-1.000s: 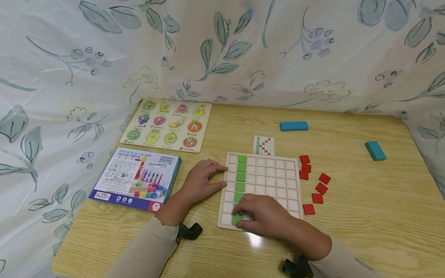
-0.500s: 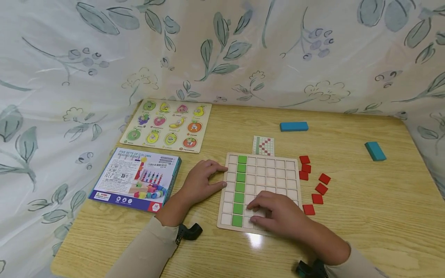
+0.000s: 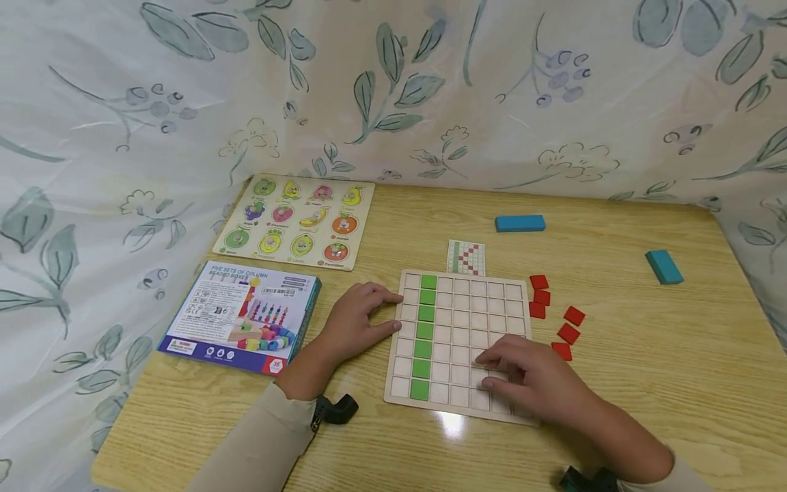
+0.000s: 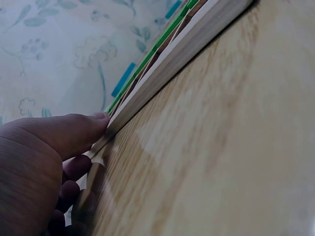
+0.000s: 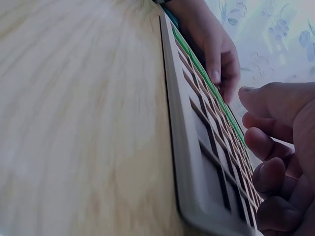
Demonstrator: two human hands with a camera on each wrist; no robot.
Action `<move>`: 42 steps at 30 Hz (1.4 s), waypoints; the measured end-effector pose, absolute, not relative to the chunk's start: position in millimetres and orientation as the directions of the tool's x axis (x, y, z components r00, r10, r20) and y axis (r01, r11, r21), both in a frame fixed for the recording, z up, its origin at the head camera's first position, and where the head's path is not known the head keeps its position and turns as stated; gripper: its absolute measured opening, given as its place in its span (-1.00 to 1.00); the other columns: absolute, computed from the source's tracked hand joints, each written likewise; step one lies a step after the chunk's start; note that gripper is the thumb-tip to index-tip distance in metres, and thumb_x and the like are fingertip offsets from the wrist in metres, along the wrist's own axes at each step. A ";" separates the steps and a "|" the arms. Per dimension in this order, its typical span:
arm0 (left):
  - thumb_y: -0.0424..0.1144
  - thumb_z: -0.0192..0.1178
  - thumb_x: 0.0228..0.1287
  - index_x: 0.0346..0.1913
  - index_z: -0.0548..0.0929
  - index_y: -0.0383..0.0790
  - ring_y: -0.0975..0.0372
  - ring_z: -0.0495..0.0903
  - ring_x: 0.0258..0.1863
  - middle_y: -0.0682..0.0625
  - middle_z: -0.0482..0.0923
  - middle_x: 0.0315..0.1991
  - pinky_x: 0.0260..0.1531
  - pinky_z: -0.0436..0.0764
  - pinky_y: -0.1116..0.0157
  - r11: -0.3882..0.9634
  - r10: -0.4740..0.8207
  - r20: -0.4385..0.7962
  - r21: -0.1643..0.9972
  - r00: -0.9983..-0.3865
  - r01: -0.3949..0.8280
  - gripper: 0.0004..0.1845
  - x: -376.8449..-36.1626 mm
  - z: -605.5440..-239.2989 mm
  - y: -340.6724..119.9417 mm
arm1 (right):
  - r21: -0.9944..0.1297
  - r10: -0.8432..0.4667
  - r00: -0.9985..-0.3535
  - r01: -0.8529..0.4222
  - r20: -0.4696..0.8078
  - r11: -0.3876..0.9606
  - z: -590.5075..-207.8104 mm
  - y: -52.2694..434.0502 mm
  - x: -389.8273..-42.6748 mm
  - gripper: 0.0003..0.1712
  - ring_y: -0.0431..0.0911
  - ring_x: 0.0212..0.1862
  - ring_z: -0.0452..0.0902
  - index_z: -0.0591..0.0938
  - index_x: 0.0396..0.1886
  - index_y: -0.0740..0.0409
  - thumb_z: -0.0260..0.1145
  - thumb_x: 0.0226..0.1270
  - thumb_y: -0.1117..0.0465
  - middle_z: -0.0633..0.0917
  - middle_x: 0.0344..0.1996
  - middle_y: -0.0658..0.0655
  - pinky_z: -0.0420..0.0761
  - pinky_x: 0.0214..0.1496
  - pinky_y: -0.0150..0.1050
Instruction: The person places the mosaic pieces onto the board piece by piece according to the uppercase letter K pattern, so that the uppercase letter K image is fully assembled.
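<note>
Head view: a wooden grid board (image 3: pixel 462 342) lies at the lower centre of the frame on a table (image 3: pixel 645 410), with seven green tiles (image 3: pixel 425 333) filling its second column from the left. The left hand (image 3: pixel 356 320) rests against the board's left edge, fingers loosely bent and touching the rim, gripping nothing. The right hand (image 3: pixel 533 379) lies over the board's lower right corner, fingers relaxed and spread toward the empty cells; it appears to hold nothing, though its palm side is hidden. Just right of the board six red tiles (image 3: pixel 556 314) are visible, three stacked in a line near its upper right corner and three scattered lower, one partly covered by the right hand. By the look of it, the green column is complete and the work seems to be turning to the red pieces; the next move would call for picking up a red tile and matching a cell to the small pattern card (image 3: pixel 466 257) just above the board. Two blue blocks (image 3: pixel 520 223) sit apart in the upper right. One fruit puzzle (image 3: pixel 295 220) and one toy box (image 3: pixel 242 316) occupy the left. Left wrist view shows the thumb (image 4: pixel 74 130) touching the board's edge.
</note>
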State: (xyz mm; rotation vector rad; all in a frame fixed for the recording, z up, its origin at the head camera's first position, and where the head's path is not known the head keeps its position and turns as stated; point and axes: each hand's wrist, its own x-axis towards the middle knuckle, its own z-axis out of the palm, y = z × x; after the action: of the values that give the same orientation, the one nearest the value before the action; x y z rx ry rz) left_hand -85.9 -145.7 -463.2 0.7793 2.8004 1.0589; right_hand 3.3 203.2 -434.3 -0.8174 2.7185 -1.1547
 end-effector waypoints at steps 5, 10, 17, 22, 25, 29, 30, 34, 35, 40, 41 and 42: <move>-0.03 0.53 0.31 0.24 0.77 -0.01 0.10 0.55 0.13 0.04 0.66 0.15 0.16 0.56 0.03 0.646 0.475 0.129 0.621 -0.870 0.444 -0.53 -86.1 -462.1 -144.9 | -0.686 -0.479 -0.860 -0.454 0.172 0.569 -432.3 218.6 6.6 -0.61 -0.37 -0.45 0.36 0.78 0.00 -0.22 0.66 0.23 0.22 0.67 -0.22 -0.26 0.44 -0.40 -0.43; -0.03 0.53 0.31 0.24 0.77 -0.01 0.11 0.55 0.11 0.04 0.66 0.16 0.15 0.56 0.03 0.647 0.474 0.124 0.623 -0.872 0.440 -0.53 -86.0 -461.1 -144.6 | -0.659 -0.453 -0.867 -0.467 0.208 0.590 -432.9 233.5 10.2 -0.55 -0.38 -0.46 0.33 0.79 0.00 -0.17 0.69 0.15 0.29 0.67 -0.21 -0.22 0.40 -0.42 -0.46; -0.06 0.54 0.30 0.23 0.78 -0.03 0.08 0.55 0.10 0.02 0.67 0.14 0.13 0.56 0.01 0.638 0.473 0.141 0.626 -0.870 0.449 -0.54 -85.2 -460.4 -144.4 | -0.625 -0.371 -0.918 -0.374 0.143 0.685 -431.8 254.6 18.4 -0.51 -0.33 -0.44 0.36 0.78 0.05 -0.23 0.72 0.14 0.20 0.62 -0.22 -0.23 0.38 -0.40 -0.40; -0.06 0.54 0.30 0.24 0.78 -0.03 0.08 0.55 0.10 0.01 0.67 0.14 0.13 0.56 0.01 0.640 0.472 0.140 0.625 -0.870 0.447 -0.54 -85.1 -460.3 -144.6 | -0.604 -0.352 -0.921 -0.379 0.169 0.701 -431.5 265.7 22.5 -0.49 -0.32 -0.44 0.33 0.77 0.06 -0.24 0.73 0.12 0.19 0.55 -0.30 -0.21 0.31 -0.40 -0.40; -0.05 0.54 0.30 0.24 0.78 -0.01 0.09 0.55 0.10 0.03 0.66 0.13 0.13 0.56 0.01 0.642 0.469 0.135 0.627 -0.873 0.441 -0.54 -85.2 -460.5 -144.7 | -0.580 -0.344 -0.923 -0.379 0.175 0.721 -433.1 270.1 25.0 -0.47 -0.34 -0.44 0.31 0.78 0.06 -0.24 0.74 0.09 0.20 0.58 -0.21 -0.22 0.31 -0.40 -0.42; -0.04 0.54 0.30 0.24 0.78 0.00 0.10 0.55 0.12 0.04 0.66 0.14 0.14 0.56 0.03 0.646 0.467 0.127 0.627 -0.875 0.435 -0.54 -85.6 -461.9 -144.9 | -0.547 -0.338 -0.927 -0.371 0.165 0.750 -435.6 274.3 28.3 -0.45 -0.37 -0.45 0.28 0.80 0.06 -0.24 0.75 0.06 0.21 0.55 -0.21 -0.22 0.31 -0.42 -0.43; -0.04 0.54 0.30 0.23 0.78 0.00 0.11 0.55 0.12 0.04 0.66 0.13 0.14 0.56 0.03 0.646 0.467 0.128 0.627 -0.875 0.436 -0.54 -85.6 -462.1 -145.0 | -0.539 -0.340 -0.926 -0.373 0.165 0.755 -436.1 275.1 28.8 -0.44 -0.38 -0.45 0.28 0.80 0.06 -0.23 0.76 0.05 0.22 0.55 -0.21 -0.22 0.32 -0.43 -0.43; -0.05 0.54 0.31 0.23 0.78 -0.01 0.10 0.56 0.13 0.04 0.66 0.13 0.15 0.56 0.02 0.641 0.466 0.132 0.631 -0.875 0.437 -0.54 -85.3 -462.3 -144.9 | -0.523 -0.350 -0.922 -0.384 0.167 0.761 -437.5 277.3 30.1 -0.42 -0.39 -0.42 0.30 0.80 0.06 -0.21 0.76 0.01 0.25 0.55 -0.19 -0.21 0.37 -0.42 -0.43; -0.05 0.54 0.31 0.23 0.78 -0.01 0.09 0.56 0.13 0.03 0.66 0.13 0.14 0.56 0.01 0.640 0.467 0.133 0.632 -0.874 0.438 -0.55 -85.1 -462.0 -144.8 | -0.521 -0.352 -0.921 -0.385 0.166 0.762 -437.6 277.6 30.3 -0.42 -0.39 -0.41 0.30 0.80 0.06 -0.20 0.76 0.01 0.26 0.56 -0.18 -0.21 0.38 -0.42 -0.43; -0.05 0.53 0.32 0.24 0.77 -0.01 0.09 0.55 0.13 0.03 0.66 0.14 0.14 0.56 0.02 0.646 0.468 0.120 0.630 -0.875 0.432 -0.54 -85.4 -461.2 -144.9 | -0.486 -0.354 -0.919 -0.392 0.172 0.781 -438.0 278.0 29.9 -0.44 -0.39 -0.37 0.32 0.81 0.02 -0.19 0.76 -0.01 0.28 0.58 -0.15 -0.21 0.39 -0.38 -0.41; -0.06 0.54 0.31 0.24 0.77 -0.01 0.09 0.55 0.12 0.03 0.66 0.14 0.14 0.56 0.02 0.646 0.469 0.121 0.629 -0.875 0.433 -0.54 -85.5 -461.1 -145.0 | -0.475 -0.353 -0.919 -0.392 0.174 0.788 -438.0 278.2 29.6 -0.44 -0.38 -0.36 0.32 0.81 0.01 -0.20 0.76 -0.02 0.28 0.58 -0.15 -0.21 0.39 -0.38 -0.41; -0.05 0.54 0.31 0.24 0.77 -0.01 0.10 0.55 0.12 0.03 0.66 0.14 0.13 0.56 0.03 0.647 0.469 0.120 0.628 -0.875 0.433 -0.54 -85.7 -461.1 -145.0 | -0.463 -0.351 -0.920 -0.392 0.177 0.795 -438.1 278.4 29.0 -0.45 -0.38 -0.36 0.32 0.81 -0.01 -0.20 0.76 -0.02 0.27 0.58 -0.16 -0.22 0.39 -0.37 -0.40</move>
State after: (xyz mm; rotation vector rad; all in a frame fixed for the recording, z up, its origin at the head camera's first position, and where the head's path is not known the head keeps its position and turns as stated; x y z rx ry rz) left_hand -85.7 -145.0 -461.1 0.7676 2.8021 1.0462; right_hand 29.0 278.4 -438.1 -0.6334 3.0529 -0.8171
